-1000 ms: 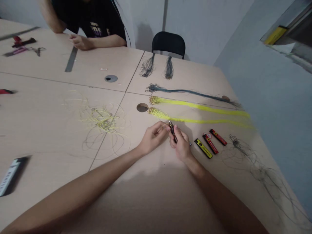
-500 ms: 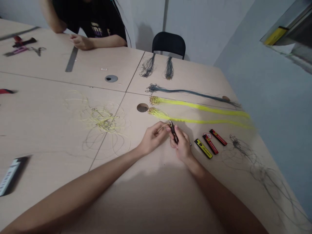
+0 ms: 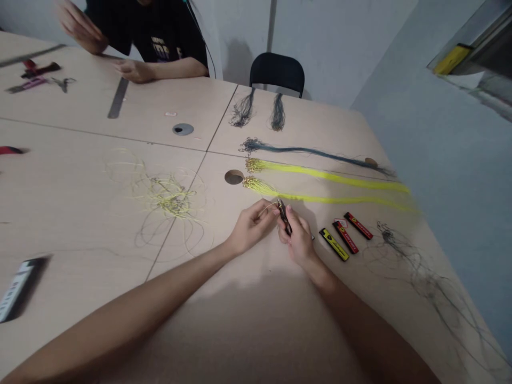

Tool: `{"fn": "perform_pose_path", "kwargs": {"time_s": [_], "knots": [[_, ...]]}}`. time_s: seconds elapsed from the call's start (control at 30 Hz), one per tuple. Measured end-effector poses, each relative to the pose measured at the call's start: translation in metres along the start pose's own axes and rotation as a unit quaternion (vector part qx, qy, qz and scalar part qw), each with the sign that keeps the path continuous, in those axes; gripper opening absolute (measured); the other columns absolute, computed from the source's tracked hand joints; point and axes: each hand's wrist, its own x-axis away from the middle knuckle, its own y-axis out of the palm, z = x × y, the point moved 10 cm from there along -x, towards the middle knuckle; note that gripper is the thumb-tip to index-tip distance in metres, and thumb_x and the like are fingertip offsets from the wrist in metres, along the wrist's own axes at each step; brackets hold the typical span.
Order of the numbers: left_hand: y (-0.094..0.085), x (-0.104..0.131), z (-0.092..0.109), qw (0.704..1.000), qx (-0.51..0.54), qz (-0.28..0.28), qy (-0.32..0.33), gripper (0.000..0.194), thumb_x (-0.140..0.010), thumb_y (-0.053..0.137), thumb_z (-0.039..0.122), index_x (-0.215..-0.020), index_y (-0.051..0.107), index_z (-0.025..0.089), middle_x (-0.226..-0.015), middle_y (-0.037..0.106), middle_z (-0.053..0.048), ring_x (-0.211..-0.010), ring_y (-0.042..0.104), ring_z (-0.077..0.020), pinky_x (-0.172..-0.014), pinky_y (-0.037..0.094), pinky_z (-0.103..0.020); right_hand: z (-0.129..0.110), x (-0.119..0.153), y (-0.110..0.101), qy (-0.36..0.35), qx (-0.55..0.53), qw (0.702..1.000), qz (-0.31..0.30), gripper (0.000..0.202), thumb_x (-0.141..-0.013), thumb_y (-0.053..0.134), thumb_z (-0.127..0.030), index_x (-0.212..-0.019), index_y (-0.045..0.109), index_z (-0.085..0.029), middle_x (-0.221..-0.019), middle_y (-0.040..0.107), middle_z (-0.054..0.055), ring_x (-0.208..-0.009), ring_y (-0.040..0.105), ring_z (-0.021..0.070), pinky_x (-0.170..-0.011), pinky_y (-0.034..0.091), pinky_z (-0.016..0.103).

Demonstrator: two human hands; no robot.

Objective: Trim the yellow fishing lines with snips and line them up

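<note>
My left hand (image 3: 253, 226), fingers pinched, holds a thin yellow line (image 3: 272, 205) that curves toward a tool's tip. My right hand (image 3: 298, 234) is wrapped round small dark-handled cutters (image 3: 285, 217) with a metal tip pointing away from me. Both hands meet just above the table, fingertips close together. Just beyond them lie two bundles of yellow line, a nearer one (image 3: 320, 199) and a farther one (image 3: 328, 175), with gold-coloured hooks at their left ends. A dark blue-grey bundle (image 3: 308, 150) with dark hooks lies behind those. What sits in the tool's tip is too small to make out.
Right of my hands lie a yellow lighter-like case (image 3: 334, 244) and two red ones (image 3: 345, 237). Tangled yellow line (image 3: 170, 197) lies left, tangled dark line (image 3: 424, 277) right. Across the table (image 3: 248, 314) sits a person (image 3: 160, 42). Near them are a ruler (image 3: 118, 98) and tools (image 3: 34, 80).
The person across the table has raised one hand, which is blurred by motion. My own hands, the line and the cutters stay almost where they were.
</note>
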Motion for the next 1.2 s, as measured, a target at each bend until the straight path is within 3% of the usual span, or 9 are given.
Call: {"fn": "perform_pose_path", "kwargs": {"time_s": [0.77, 1.0, 1.2], "knots": [[0.0048, 0.0010, 0.0014, 1.000, 0.008, -0.021, 0.001, 0.034, -0.089, 0.060, 0.049, -0.080, 0.060, 0.016, -0.057, 0.048, 0.004, -0.050, 0.035, -0.0080, -0.047, 0.026, -0.022, 0.0012, 0.0004, -0.0069, 0.006, 0.014, 0.999, 0.039, 0.061, -0.067, 0.069, -0.074, -0.055, 0.042, -0.021, -0.048, 0.034, -0.008, -0.036, 0.019, 0.0030, -0.034, 0.012, 0.022], [-0.0039, 0.0018, 0.0044, 0.999, -0.016, 0.022, 0.020, 0.033, -0.089, 0.061, 0.048, -0.079, 0.061, 0.017, -0.055, 0.038, 0.005, -0.051, 0.031, -0.0087, -0.047, 0.026, -0.022, 0.0036, 0.0002, -0.0029, 0.022, -0.002, 1.000, 0.011, 0.060, -0.074, 0.061, -0.074, -0.053, 0.044, -0.020, -0.044, 0.032, -0.008, -0.032, 0.018, 0.0030, -0.034, 0.013, 0.022], [-0.0009, 0.0011, -0.0027, 1.000, -0.022, 0.006, -0.006, 0.033, -0.090, 0.059, 0.048, -0.081, 0.060, 0.017, -0.056, 0.036, 0.006, -0.052, 0.031, -0.0086, -0.048, 0.026, -0.021, 0.0062, -0.0001, -0.0016, 0.033, -0.006, 0.999, -0.001, 0.059, -0.073, 0.062, -0.074, -0.054, 0.044, -0.021, -0.041, 0.029, -0.009, -0.032, 0.016, 0.0031, -0.033, 0.013, 0.021]]}}
